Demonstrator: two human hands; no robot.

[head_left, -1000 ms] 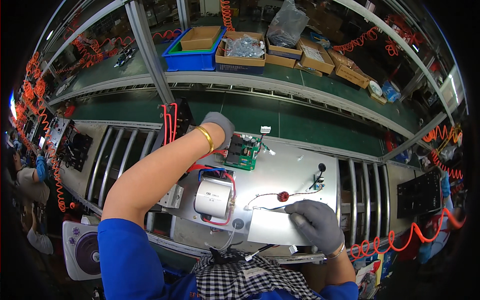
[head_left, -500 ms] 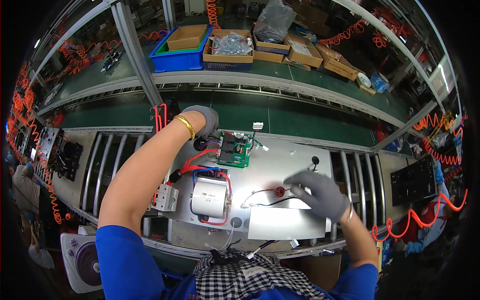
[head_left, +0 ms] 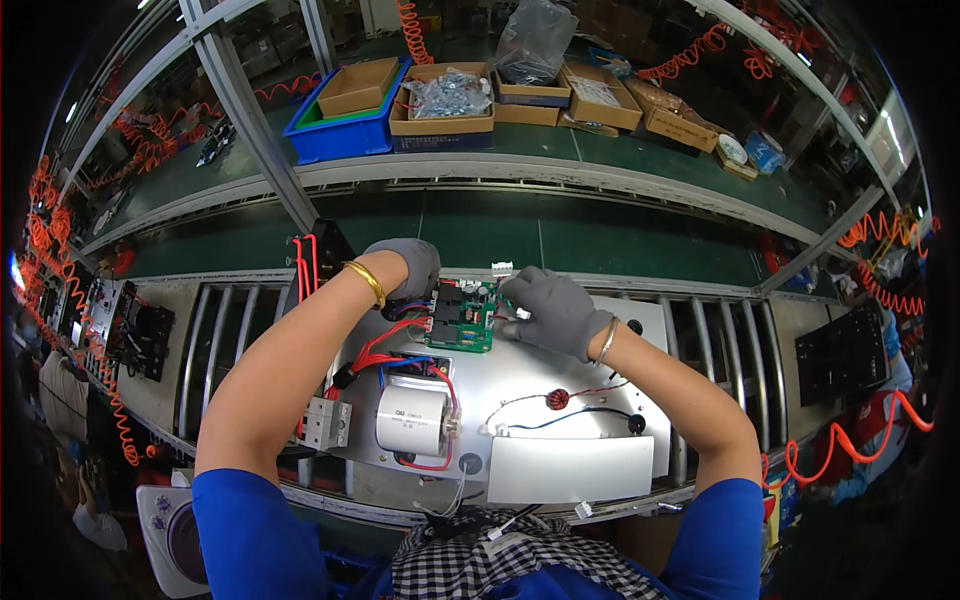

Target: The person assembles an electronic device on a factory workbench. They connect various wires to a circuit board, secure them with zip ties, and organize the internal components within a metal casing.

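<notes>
A green circuit board (head_left: 466, 318) lies on a silver metal plate (head_left: 590, 385). My left hand (head_left: 410, 266), in a grey glove, bends down at the board's far left corner; its fingertips are hidden. My right hand (head_left: 556, 314), gloved too, has its fingers curled at the board's right edge, among thin wires with a white connector (head_left: 502, 269) beyond and a smaller plug (head_left: 523, 314) against the glove. What the right fingers pinch cannot be made out. Red wires (head_left: 374, 356) run from the board's left side toward a white cylindrical capacitor (head_left: 412, 418).
A terminal block (head_left: 326, 423) sits at the plate's left. A wound red coil (head_left: 557, 399) and a white sheet (head_left: 570, 470) lie nearer me. Rollers (head_left: 740, 365) flank the plate. A blue bin (head_left: 340, 135) and cartons (head_left: 440, 128) stand on the far shelf.
My right hand has moved from above the red coil, far and left, to the circuit board's right edge. The left hand stays at the board's far left corner. The whole view has shifted slightly.
</notes>
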